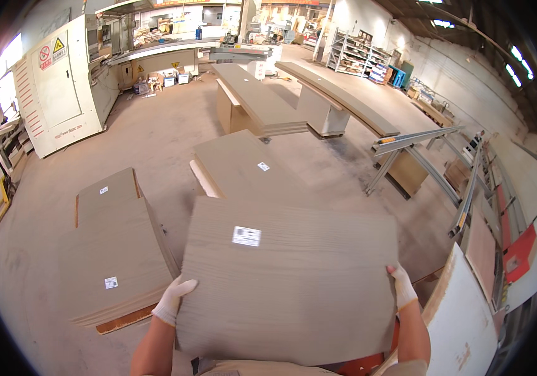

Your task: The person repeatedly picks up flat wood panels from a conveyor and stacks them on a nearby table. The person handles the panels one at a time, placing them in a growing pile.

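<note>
A wide grey-brown wood-grain panel (293, 288) with a white label (246, 236) on its upper left is held in front of my body. My left hand (174, 297), in a white glove, grips the panel's left edge with the thumb on its top face. On the opposite edge, my gloved right hand (401, 285) holds it the same way. The fingers of both hands are mostly hidden beneath or behind the panel. Just beyond its far edge lies a stack of similar panels (243, 160), partly covered by the one I hold.
Labelled panels lie stacked (112, 250) at the left. Long boards (256, 94) rest on supports ahead. A metal roller frame (419, 141) and a white board (463, 313) stand at the right. A large white machine (58, 88) and a yellow pallet jack (2, 203) are far left.
</note>
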Tool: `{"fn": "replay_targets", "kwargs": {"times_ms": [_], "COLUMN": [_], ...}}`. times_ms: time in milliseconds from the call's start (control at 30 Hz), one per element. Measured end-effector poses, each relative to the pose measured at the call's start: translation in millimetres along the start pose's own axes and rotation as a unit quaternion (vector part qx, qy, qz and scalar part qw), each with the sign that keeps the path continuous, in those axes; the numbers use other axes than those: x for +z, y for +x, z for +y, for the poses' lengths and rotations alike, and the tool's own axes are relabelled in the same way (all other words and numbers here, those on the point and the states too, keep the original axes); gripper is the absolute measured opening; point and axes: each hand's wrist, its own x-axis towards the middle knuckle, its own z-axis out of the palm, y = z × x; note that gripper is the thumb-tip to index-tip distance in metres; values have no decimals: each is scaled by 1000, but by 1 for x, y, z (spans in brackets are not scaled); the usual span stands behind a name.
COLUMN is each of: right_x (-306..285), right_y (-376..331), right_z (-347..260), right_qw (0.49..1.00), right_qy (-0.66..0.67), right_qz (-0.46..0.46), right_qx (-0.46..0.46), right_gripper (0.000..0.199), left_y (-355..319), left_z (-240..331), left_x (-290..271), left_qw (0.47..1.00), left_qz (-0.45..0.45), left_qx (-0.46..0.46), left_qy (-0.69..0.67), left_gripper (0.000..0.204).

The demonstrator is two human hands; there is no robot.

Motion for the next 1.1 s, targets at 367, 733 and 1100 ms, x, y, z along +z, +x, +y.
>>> {"fn": "replay_targets", "kwargs": {"times_ms": [367, 733, 1100], "right_x": [190, 318, 490], "right_y": [160, 207, 175], "right_z": [37, 71, 113], "right_qw": [978, 954, 899], "right_qy": [-138, -131, -257], "right_qz": [-142, -234, -297], "right_qx": [74, 136, 192], "right_gripper": [106, 85, 58], "left_y": [-122, -163, -215], "left_z": [-6, -17, 4], "left_x": [-94, -133, -262], "left_qw": [968, 924, 917], "left_qz": [207, 354, 363], "left_qx": [135, 117, 62], "left_qy": [-54, -83, -154], "left_gripper": [42, 47, 46]}}
